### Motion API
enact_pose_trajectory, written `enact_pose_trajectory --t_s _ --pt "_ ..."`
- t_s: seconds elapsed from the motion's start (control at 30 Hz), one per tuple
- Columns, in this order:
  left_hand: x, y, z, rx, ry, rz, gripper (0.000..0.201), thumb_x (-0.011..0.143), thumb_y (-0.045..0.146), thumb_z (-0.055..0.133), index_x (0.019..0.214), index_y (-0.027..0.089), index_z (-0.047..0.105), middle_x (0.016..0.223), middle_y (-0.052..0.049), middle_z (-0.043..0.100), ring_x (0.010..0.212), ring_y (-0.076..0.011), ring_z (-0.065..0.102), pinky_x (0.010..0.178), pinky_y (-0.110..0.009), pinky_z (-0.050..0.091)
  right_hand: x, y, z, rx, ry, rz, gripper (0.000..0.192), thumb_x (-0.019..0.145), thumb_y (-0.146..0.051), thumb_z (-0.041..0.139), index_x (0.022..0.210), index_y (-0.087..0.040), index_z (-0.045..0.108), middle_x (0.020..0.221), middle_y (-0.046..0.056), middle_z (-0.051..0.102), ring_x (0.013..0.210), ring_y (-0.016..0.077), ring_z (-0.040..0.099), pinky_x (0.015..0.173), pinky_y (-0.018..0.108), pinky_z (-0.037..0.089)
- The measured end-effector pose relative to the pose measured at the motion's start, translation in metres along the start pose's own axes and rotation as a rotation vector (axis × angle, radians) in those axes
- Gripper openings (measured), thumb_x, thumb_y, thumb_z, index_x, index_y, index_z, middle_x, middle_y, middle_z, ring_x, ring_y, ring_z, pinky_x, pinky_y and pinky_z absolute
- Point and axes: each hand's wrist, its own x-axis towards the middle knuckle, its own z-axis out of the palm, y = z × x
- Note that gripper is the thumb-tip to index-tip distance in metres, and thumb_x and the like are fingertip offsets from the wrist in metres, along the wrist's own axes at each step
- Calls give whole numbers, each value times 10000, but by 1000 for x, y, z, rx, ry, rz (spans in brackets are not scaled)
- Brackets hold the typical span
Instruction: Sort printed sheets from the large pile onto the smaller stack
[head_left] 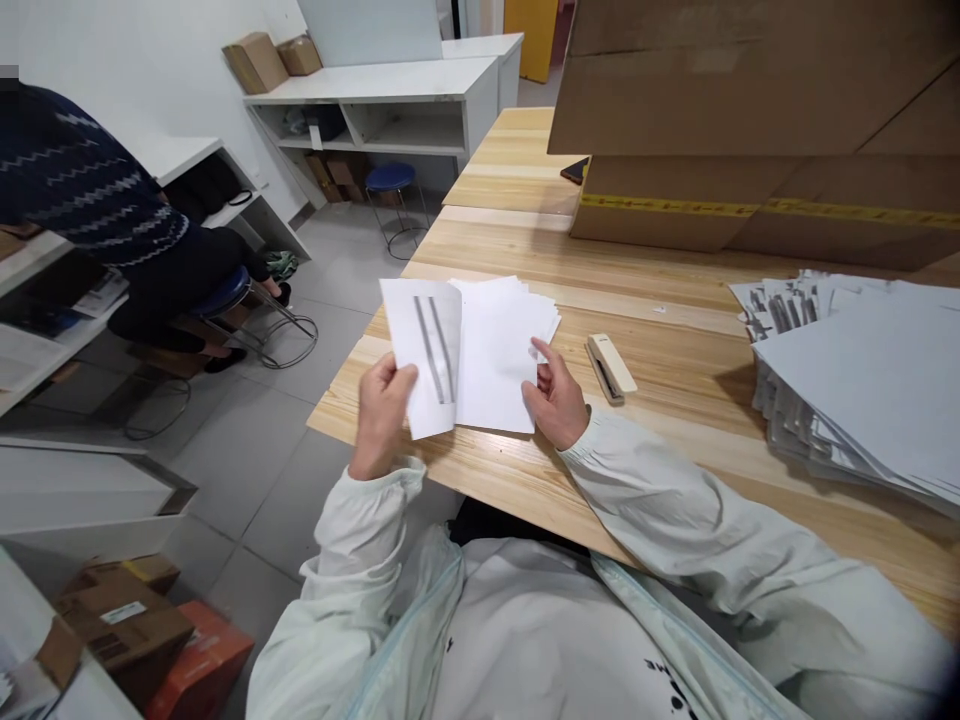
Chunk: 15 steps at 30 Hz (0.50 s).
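Our left hand point(382, 410) pinches a striped sheet point(426, 355) — our right hand point(556, 398) holds the paper sheaf point(496, 350); stapler point(609, 368) at three o'clock on the desk point(660, 290).

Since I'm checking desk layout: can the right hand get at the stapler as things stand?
Probably yes. The stapler lies on the bare wooden table just beside the right hand, nothing between them, though that hand rests on the paper stack.

White sheet point(424, 350) bears two grey stripes; stapler point(610, 367) is cream; table point(675, 310) is pale striped wood.
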Motion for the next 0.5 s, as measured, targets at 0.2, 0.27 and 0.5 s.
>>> enact_pose_trajectory --t_s 0.2,0.27,0.5 --pt "-11 33 -29 128 124 226 123 712 266 589 631 190 536 600 41 483 557 -103 419 527 -231 319 2 -3 -2 -214 72 -65 380 826 -287 519 1119 -169 730 958 71 719 757 188 593 808 372 496" --pt "-15 40 -13 237 45 303 209 722 234 568 561 196 440 559 44 416 554 -102 390 548 -243 311 2 -7 -2 -198 64 -71 353 839 -316 523 1069 -172 748 1008 80 731 797 198 616 820 372 492" --pt "-28 20 65 493 -403 245 280 867 418 584 680 214 542 700 13 634 676 -154 557 688 -296 415 3 -12 -8 -55 38 82 592 906 -669 429 794 -169 726 740 78 680 798 233 626 717 347 491"
